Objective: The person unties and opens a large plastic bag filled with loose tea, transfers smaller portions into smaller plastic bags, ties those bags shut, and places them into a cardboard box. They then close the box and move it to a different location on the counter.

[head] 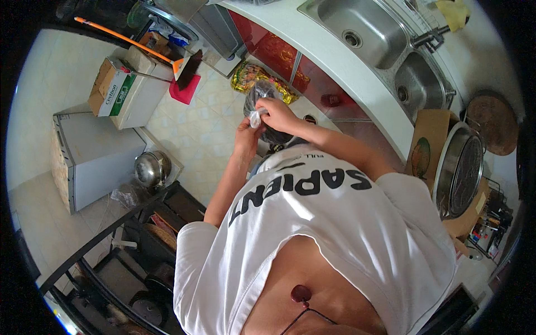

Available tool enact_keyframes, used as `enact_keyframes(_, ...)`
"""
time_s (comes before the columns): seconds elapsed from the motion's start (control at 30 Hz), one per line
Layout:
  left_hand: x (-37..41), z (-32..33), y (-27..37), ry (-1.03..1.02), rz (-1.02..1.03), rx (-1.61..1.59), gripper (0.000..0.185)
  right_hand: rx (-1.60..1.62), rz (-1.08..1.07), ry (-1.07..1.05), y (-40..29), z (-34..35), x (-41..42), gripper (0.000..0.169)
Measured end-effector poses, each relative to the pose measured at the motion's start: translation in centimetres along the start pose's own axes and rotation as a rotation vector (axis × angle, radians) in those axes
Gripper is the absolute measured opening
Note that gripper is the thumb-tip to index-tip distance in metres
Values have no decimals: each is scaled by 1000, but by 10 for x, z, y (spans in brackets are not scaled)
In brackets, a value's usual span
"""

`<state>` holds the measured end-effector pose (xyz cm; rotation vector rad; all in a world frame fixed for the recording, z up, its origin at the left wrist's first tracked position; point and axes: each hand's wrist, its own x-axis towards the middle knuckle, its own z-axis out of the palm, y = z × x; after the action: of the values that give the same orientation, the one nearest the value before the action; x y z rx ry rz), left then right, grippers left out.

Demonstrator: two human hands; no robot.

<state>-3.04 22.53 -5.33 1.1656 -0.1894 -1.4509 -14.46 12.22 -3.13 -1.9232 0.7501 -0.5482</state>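
Both hands are on the twisted white neck of a thin transparent plastic bag, in front of my body. My right hand pinches the neck from above, fingers curled. From below and to the left, my left hand grips the same part with thumb and fingertips. The bag bulges with something dark, which the film and my hands partly hide. Whether the neck is tied in a knot, I cannot tell. Just beyond the bag, a shiny gold printed package lies on the floor by the red cabinet.
A white counter with a two-basin steel sink curves along the right. An orange-handled broom and pink dustpan stand at the left, near a cardboard box. A steel pot and black rack are lower left.
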Motion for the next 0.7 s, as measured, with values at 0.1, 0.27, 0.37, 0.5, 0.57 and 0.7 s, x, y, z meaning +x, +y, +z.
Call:
enact_keyframes(0.1, -5, -6, -10, -59, -213, 43, 15, -81, -75, -11, 27, 7, 3, 13)
enact_keyframes(0.27, 13, 4, -23, 215, -182, -147, 13, 93, 82, -46, 61, 9, 35, 10)
enact_keyframes(0.37, 44, -24, -54, 236, -230, -183, 11, 262, 268, 115, 162, 19, 55, 9)
enact_keyframes(0.5, 87, -52, -94, 323, -57, -15, 11, -331, 386, -156, 309, 32, 69, 21)
enact_keyframes(0.57, 105, -73, -123, 383, 98, 235, 13, -607, 386, -411, 370, 46, 74, 27)
enact_keyframes(0.7, 137, -133, -208, 426, 366, 703, 13, -837, 662, -581, 522, 101, 75, 37)
